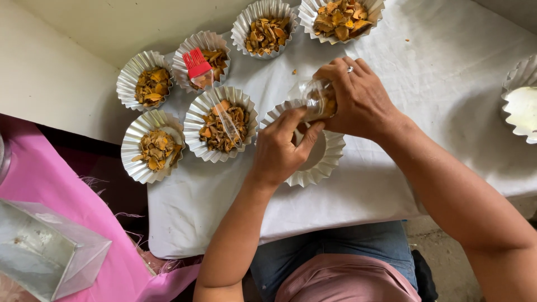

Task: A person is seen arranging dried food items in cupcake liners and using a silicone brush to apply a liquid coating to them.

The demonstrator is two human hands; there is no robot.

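Seen from above: both hands over an empty fluted foil cup (331,159) near the front edge of a desk (436,84) under white cloth. Right hand (361,100) clamped around a small clear plastic bag (314,99) of orange-brown chips, tilted above the cup's rim. Left hand (279,148) pinching the bag's lower end, thumb and fingers closed together on the film.

Further left and behind: six more foil cups already filled with the same chips, among them two at the top (267,29) (341,19), one at the far left (144,81) and one at the lower left (152,146). Red-bristled brush (197,62) lying across two of the filled cups, clear handle pointing toward the left hand. Another foil cup (521,100) at the right edge, holding something pale. Pink cloth (50,179) and a clear box (45,251) at lower left, off the desk.

Judging by looks: bag light, soft and slippery, likely to crumple and shed chips if squeezed hard; best held around the body with a second pinch at one end, much as shown. Chips dry and brittle. Foil cup thin, very light, easily dented or tipped; safest taken by the base or by opposite points of the rim, not by one flute.
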